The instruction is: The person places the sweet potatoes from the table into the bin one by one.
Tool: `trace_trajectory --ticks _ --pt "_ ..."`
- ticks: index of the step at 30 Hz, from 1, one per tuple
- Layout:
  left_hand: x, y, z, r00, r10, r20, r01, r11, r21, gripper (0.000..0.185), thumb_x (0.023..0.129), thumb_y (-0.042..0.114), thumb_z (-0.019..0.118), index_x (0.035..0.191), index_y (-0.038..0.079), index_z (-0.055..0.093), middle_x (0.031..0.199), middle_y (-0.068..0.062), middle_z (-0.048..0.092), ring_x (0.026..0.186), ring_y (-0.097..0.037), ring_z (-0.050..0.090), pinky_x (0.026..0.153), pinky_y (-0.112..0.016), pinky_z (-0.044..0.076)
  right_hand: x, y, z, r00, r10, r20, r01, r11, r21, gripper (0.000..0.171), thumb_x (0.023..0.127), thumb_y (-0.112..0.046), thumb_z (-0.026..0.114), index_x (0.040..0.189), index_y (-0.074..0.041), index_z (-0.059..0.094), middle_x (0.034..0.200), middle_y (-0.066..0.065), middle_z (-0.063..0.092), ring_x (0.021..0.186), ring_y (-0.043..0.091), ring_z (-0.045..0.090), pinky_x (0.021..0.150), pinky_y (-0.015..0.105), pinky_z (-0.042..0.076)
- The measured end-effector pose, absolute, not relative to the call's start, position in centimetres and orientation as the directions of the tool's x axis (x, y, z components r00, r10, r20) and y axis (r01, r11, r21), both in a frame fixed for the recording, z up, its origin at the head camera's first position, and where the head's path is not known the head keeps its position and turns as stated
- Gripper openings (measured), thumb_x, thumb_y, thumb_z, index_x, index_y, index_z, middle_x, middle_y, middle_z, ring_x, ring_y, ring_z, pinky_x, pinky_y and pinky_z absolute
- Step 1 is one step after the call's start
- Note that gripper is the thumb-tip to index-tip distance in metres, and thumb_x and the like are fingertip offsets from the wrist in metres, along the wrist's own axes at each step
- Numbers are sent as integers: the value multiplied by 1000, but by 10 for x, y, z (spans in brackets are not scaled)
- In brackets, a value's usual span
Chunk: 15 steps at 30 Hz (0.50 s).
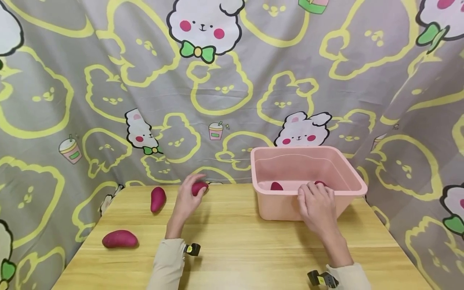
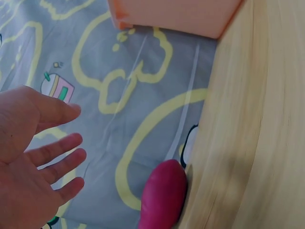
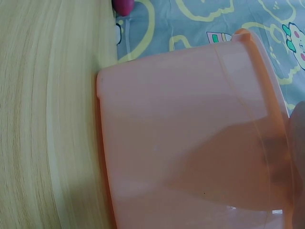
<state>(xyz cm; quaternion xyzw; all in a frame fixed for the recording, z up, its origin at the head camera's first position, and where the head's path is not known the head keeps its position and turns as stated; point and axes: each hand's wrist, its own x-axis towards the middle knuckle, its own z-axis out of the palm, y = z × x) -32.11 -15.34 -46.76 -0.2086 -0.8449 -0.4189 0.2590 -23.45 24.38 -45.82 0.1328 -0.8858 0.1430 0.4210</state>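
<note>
Left grip (image 1: 186, 199) parted, holding nothing; sweet potato (image 1: 199, 188) just below, at far edge of table (image 1: 232, 245), long axis seemingly along that edge, toward pink bin (image 1: 280, 207). Right grip (image 1: 318, 205) farther off, curled over bin's near rim.

Tbl (image 1: 224, 249) w/ tub (image 1: 282, 207), 3 sw. potatoes (image 1: 120, 239) (image 1: 158, 199) (image 1: 198, 188)

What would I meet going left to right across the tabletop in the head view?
Nearer loose sweet potato, farther loose sweet potato, left hand, pink tub.
</note>
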Motion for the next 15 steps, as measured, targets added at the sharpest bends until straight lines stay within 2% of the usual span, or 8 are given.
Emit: trace_trajectory --ticks 8,15 --pt "-328 -162 -475 -801 162 577 548 588 595 41 86 -6 77 124 5 68 130 -22 61 113 -49 61 90 -63 51 -236 243 -458 -606 -106 789 -354 923 -148 28 103 -22 39 88 -7 57 86 10 57 86 37 50 84 55 36" --pt "-339 -166 -478 -836 197 513 500 658 563 41 88 -2 75 128 0 66 133 -24 58 121 -44 57 99 -58 47 -234 243 -458 -607 -110 787 -359 921 -148 27 103 -21 39 87 -8 56 86 10 57 85 37 50 84 55 36"
